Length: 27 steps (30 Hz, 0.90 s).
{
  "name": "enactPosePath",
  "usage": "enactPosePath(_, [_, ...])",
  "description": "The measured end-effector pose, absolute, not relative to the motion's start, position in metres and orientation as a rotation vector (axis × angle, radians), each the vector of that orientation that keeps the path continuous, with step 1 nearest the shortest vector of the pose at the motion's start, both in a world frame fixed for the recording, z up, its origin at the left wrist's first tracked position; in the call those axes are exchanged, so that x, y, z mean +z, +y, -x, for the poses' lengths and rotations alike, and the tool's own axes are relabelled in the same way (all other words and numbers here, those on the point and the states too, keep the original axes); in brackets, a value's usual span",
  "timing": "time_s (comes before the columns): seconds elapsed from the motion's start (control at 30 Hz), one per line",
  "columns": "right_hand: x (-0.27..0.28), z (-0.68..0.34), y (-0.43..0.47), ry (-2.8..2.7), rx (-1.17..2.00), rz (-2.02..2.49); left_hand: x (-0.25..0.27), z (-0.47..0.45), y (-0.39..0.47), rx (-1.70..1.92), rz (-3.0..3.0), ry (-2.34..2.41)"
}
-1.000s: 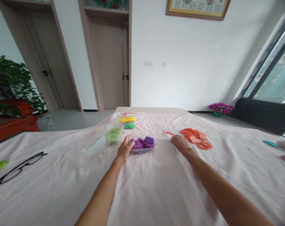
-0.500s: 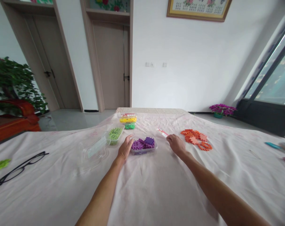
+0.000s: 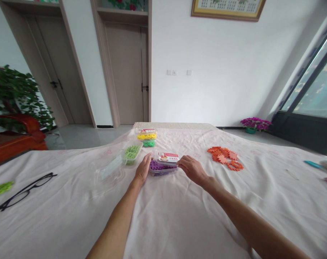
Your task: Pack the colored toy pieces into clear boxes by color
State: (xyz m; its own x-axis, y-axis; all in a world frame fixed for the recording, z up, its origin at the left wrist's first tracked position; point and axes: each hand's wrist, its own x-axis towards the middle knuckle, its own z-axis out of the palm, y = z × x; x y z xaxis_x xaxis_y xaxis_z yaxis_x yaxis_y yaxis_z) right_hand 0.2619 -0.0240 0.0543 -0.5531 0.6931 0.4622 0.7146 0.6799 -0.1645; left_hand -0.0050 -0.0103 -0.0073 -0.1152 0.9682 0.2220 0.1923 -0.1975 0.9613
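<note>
A clear plastic box [image 3: 164,173] of purple interlocking pieces [image 3: 159,166] sits before me on the cloth. Its left side is gripped by my left hand [image 3: 143,169], fingers at the rim. Over the box lies a clear lid [image 3: 168,158] with a red and white label, covering most of the pieces. My right hand [image 3: 193,168] pinches the lid's right edge. Whether the lid is seated on the rim, I cannot tell. Just left stands an uncovered box of light green pieces [image 3: 132,152].
Behind are stacked boxes with yellow [image 3: 146,137] and green pieces [image 3: 148,143]. Orange pieces [image 3: 222,157] lie loose at the right. At the left are a clear lid [image 3: 109,174], black glasses [image 3: 27,191] and bright green pieces [image 3: 1,189]. A blue object [image 3: 313,164] lies far right.
My right hand has moved left, bringing the labelled lid from beside the box to over the purple pieces. My left hand has stayed at the box's left side.
</note>
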Motion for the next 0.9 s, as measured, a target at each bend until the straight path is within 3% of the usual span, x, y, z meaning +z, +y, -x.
enactPosePath(0.23, [0.055,-0.254,-0.024,-2.516,-0.150,0.952,-0.010,0.008,-0.006,1.402,-1.475,1.294])
enactPosePath(0.43, [0.057,-0.250,-0.023,-2.475,-0.010,0.872,-0.007,0.006,-0.007,1.438,-1.423,1.209])
enactPosePath(0.67, [0.049,-0.259,0.006,-2.054,0.196,1.217,0.000,0.002,-0.012,1.481,-1.331,1.207])
enactPosePath(0.73, [0.044,-0.262,0.017,-1.936,0.323,1.394,0.001,0.002,-0.012,1.485,-1.334,1.202])
enactPosePath(0.9, [0.042,-0.259,0.037,-1.661,1.031,1.445,-0.002,0.003,-0.010,1.488,-1.344,1.206])
